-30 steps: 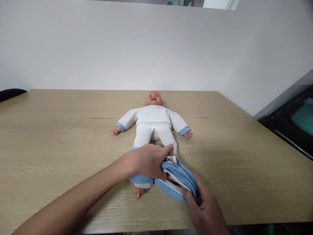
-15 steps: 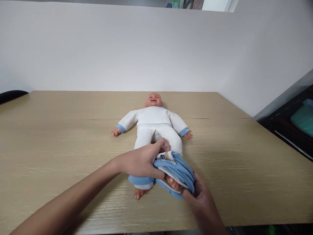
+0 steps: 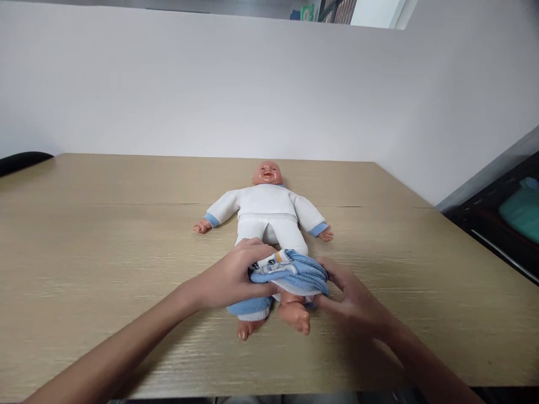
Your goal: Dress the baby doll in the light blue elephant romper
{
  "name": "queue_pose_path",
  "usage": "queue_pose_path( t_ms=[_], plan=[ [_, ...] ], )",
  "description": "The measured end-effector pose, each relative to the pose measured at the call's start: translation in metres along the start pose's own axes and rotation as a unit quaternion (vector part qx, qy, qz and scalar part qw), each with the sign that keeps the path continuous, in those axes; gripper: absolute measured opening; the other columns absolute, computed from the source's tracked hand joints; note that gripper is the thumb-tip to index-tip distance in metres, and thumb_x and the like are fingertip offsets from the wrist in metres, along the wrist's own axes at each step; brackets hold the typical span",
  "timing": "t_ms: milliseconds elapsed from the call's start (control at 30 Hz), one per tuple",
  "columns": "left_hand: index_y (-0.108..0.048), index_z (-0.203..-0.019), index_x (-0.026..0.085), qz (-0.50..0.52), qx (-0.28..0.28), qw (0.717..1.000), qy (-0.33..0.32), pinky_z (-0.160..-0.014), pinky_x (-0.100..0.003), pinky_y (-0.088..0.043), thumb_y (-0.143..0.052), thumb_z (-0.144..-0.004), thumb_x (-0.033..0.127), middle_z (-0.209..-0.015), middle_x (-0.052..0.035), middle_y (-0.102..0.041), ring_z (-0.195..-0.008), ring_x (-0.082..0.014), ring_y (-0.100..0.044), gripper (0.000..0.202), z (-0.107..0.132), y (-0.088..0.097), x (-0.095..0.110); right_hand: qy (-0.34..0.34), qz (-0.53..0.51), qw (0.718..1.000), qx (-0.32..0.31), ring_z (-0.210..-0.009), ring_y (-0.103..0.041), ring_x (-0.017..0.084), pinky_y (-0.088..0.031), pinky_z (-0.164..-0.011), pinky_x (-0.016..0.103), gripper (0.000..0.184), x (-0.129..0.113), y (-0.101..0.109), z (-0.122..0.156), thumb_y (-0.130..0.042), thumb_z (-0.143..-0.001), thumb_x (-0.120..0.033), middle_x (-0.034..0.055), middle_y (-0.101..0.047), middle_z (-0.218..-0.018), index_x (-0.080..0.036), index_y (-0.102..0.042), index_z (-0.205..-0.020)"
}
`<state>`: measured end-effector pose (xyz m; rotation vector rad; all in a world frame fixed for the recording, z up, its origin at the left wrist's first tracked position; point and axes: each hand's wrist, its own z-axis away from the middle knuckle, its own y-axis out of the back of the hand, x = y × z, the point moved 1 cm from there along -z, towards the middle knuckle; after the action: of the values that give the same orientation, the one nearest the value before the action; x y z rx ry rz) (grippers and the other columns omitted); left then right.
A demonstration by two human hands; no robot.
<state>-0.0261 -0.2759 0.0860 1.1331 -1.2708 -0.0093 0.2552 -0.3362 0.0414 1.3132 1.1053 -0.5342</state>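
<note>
A baby doll (image 3: 266, 199) in a white outfit lies on its back, head toward the far side of the table. Around its leg on the right is a bunched blue-and-white trouser leg (image 3: 301, 274), with the bare foot (image 3: 295, 315) sticking out below. My left hand (image 3: 240, 275) grips the left side of the bunched cloth, thumb underneath. On the other side my right hand (image 3: 347, 292) pinches the cloth between thumb and fingers. The doll's other lower leg wears a blue cuff (image 3: 251, 307), its foot showing beneath.
The wooden table (image 3: 105, 252) spreads around the doll, with a pale wall (image 3: 210, 84) behind it. A dark rack (image 3: 497, 207) holding something green stands beyond the right edge. A black rounded object (image 3: 25, 161) shows at the far left.
Both hands have shifted the bunched cloth up the doll's leg, away from me. The foot, mostly covered before, now sticks out of the opening.
</note>
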Motion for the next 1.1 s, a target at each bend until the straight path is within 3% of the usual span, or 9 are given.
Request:
queue_pose_path(
  t_ms=[167, 267, 400, 467, 567, 700, 833, 967, 1100],
  plan=[
    [-0.065, -0.133, 0.026, -0.093, 0.036, 0.995, -0.003, -0.122, -0.052, -0.040, -0.083, -0.093, 0.059, -0.155, -0.0098, -0.054, -0.143, -0.0338, -0.047, 0.054, 0.019, 0.009, -0.011, 0.007, 0.006, 0.997, -0.077, -0.105, -0.067, 0.027, -0.054, -0.089, 0.036, 0.036, 0.004, 0.026, -0.010, -0.079, -0.098, -0.045, 0.0044, -0.072, -0.117, -0.027, -0.068, -0.127],
    [-0.066, -0.127, 0.026, -0.088, 0.028, 0.995, 0.032, -0.122, -0.053, -0.041, -0.080, -0.095, 0.057, -0.166, -0.0095, -0.044, -0.149, -0.0366, -0.041, 0.047, 0.028, 0.020, -0.020, 0.006, -0.052, 0.993, -0.105, -0.093, -0.060, 0.021, -0.050, -0.085, 0.032, 0.027, 0.008, 0.028, -0.026, -0.074, -0.103, -0.048, 0.0004, -0.064, -0.102, -0.025, -0.068, -0.116],
    [-0.069, -0.124, 0.025, 0.031, 0.020, 0.998, 0.042, -0.119, -0.044, -0.043, -0.074, -0.101, 0.048, -0.148, -0.0077, -0.061, -0.141, -0.0324, -0.051, 0.033, 0.019, 0.028, -0.035, 0.021, -0.133, 0.989, -0.058, -0.088, -0.052, 0.019, -0.046, -0.081, 0.029, 0.027, 0.011, 0.020, -0.062, -0.071, -0.104, -0.050, -0.0017, -0.055, -0.094, -0.024, -0.066, -0.105],
    [-0.067, -0.119, 0.023, 0.137, 0.079, 0.985, 0.076, -0.103, -0.037, -0.049, -0.071, -0.103, 0.050, -0.124, -0.0064, -0.068, -0.120, -0.0270, -0.061, 0.032, 0.011, 0.026, -0.048, 0.003, -0.170, 0.985, -0.003, -0.088, -0.052, 0.019, -0.046, -0.083, 0.029, 0.029, 0.014, 0.014, -0.079, -0.074, -0.101, -0.052, -0.0029, -0.055, -0.090, -0.024, -0.066, -0.101],
    [-0.061, -0.108, 0.021, 0.211, 0.185, 0.952, 0.122, -0.083, -0.029, -0.047, -0.073, -0.101, 0.053, -0.101, -0.0014, -0.064, -0.096, -0.0201, -0.059, 0.035, 0.006, 0.018, -0.069, -0.045, -0.209, 0.974, 0.071, -0.087, -0.056, 0.020, -0.048, -0.085, 0.029, 0.036, 0.025, 0.004, -0.093, -0.080, -0.094, -0.058, -0.0042, -0.059, -0.087, -0.025, -0.067, -0.097],
    [-0.066, -0.119, 0.022, 0.251, 0.144, 0.944, 0.162, -0.097, -0.033, -0.050, -0.071, -0.103, 0.057, -0.114, -0.0034, -0.068, -0.110, -0.0236, -0.061, 0.039, 0.015, 0.006, -0.084, -0.100, -0.227, 0.962, 0.118, -0.110, -0.066, 0.025, -0.052, -0.103, 0.035, 0.040, 0.041, -0.012, -0.089, -0.079, -0.094, -0.064, -0.0007, -0.075, -0.108, -0.027, -0.073, -0.107],
    [-0.069, -0.130, 0.023, 0.359, 0.113, 0.911, 0.169, -0.113, -0.038, -0.048, -0.068, -0.105, 0.058, -0.130, -0.0066, -0.071, -0.125, -0.0271, -0.063, 0.042, 0.021, 0.000, -0.088, -0.176, -0.367, 0.905, 0.126, -0.134, -0.066, 0.029, -0.047, -0.122, 0.043, 0.047, 0.038, -0.025, -0.079, -0.082, -0.091, -0.061, 0.0009, -0.077, -0.139, -0.033, -0.074, -0.128],
    [-0.068, -0.134, 0.023, 0.457, 0.162, 0.854, 0.189, -0.101, -0.035, -0.052, -0.072, -0.103, 0.057, -0.122, -0.0067, -0.072, -0.111, -0.0243, -0.066, 0.046, 0.020, -0.005, -0.095, -0.169, -0.410, 0.891, 0.091, -0.126, -0.070, 0.030, -0.048, -0.122, 0.045, 0.040, 0.035, -0.026, -0.077, -0.084, -0.092, -0.057, 0.0030, -0.080, -0.130, -0.030, -0.078, -0.121],
    [-0.069, -0.121, 0.023, 0.427, 0.175, 0.865, 0.196, -0.084, -0.028, -0.049, -0.080, -0.099, 0.053, -0.109, -0.0020, -0.067, -0.097, -0.0189, -0.061, 0.039, 0.025, 0.000, -0.096, -0.124, -0.340, 0.931, 0.053, -0.106, -0.068, 0.027, -0.055, -0.101, 0.039, 0.029, 0.043, -0.013, -0.076, -0.080, -0.097, -0.056, 0.0007, -0.076, -0.105, -0.028, -0.076, -0.105]
  ],
)
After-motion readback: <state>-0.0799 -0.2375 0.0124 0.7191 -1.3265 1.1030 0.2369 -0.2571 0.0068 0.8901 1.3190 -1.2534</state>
